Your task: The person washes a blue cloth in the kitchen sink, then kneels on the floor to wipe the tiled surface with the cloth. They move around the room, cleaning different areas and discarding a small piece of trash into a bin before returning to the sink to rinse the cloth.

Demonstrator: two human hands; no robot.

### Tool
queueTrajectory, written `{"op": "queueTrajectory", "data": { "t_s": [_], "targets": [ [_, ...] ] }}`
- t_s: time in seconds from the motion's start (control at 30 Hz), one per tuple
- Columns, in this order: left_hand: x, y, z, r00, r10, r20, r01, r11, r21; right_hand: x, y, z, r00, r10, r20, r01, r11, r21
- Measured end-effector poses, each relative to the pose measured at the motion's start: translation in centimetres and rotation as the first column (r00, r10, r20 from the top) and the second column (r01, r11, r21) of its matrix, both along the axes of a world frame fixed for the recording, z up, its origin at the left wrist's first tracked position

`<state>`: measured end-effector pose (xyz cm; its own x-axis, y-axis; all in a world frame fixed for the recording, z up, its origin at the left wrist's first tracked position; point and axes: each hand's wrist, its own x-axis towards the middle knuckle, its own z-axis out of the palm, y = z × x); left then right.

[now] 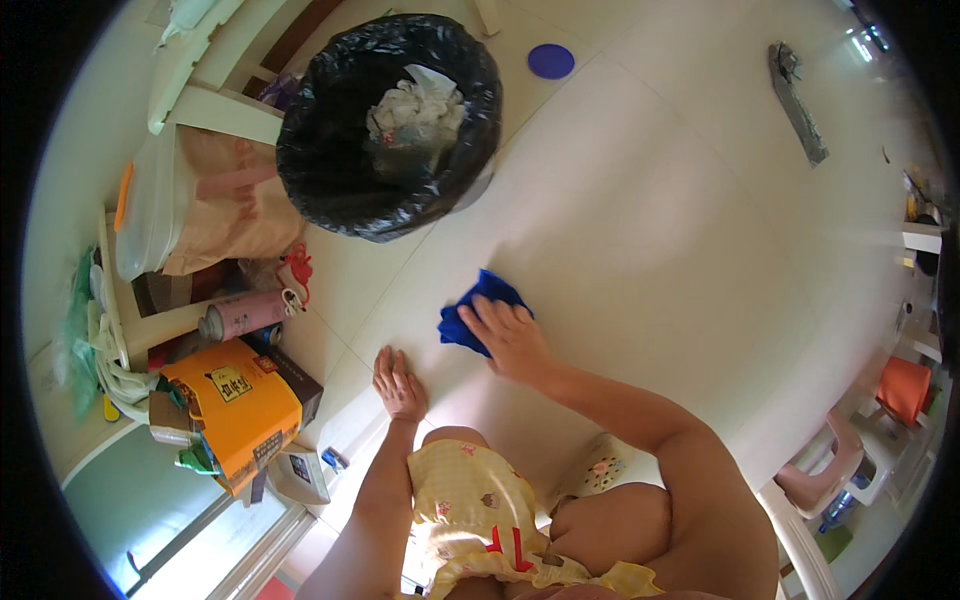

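Observation:
A crumpled blue cloth (456,328) lies on the pale tiled floor (660,247). My right hand (514,341) is spread over the cloth, pressing it to the tiles with the fingers on top. To the left, my left hand (399,388) rests palm down on the floor and holds nothing. Its fingers are slightly apart. Both arms reach down past a bent knee in a yellow patterned garment (472,480).
Beyond the hands stands a bin with a black liner (322,172), holding crumpled waste (420,112). A purple disc (551,61) and a grey strip (796,105) lie on the floor. At left are a paper bag (232,210), a pink can (244,313) and an orange box (240,405).

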<state>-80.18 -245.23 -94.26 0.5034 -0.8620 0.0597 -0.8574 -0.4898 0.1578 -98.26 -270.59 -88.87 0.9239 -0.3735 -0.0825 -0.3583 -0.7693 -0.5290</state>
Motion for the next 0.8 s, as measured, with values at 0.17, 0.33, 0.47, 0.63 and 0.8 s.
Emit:
{"op": "queueTrajectory", "data": {
  "t_s": [0.17, 0.33, 0.47, 0.63, 0.8],
  "targets": [
    [0.2, -0.7, 0.3, 0.986, 0.158, -0.062, -0.143, 0.970, 0.195, -3.2, 0.3, -1.6, 0.941, 0.324, 0.101, -0.317, 0.945, -0.076],
    [-0.3, -10.8, 0.3, 0.808, 0.558, -0.188, -0.490, 0.814, 0.312, -14.9, 3.6, -1.3, 0.965, 0.248, 0.087, -0.252, 0.967, 0.045],
    [-1.6, -21.2, 2.7, 0.463, 0.837, -0.292, -0.548, 0.529, 0.648, -21.6, -1.0, -3.0, 0.993, 0.079, -0.092, -0.085, 0.995, -0.055],
    [-1.2, -22.7, 3.6, 0.402, 0.885, -0.236, -0.504, 0.429, 0.750, -22.3, -12.7, -3.2, 0.982, -0.126, -0.142, 0.085, 0.961, -0.262],
    [-1.0, -24.9, 5.3, 0.361, 0.894, -0.266, -0.444, 0.415, 0.794, -14.8, -25.5, -2.9, 0.943, -0.305, 0.134, 0.330, 0.911, -0.247]
  ]
}}
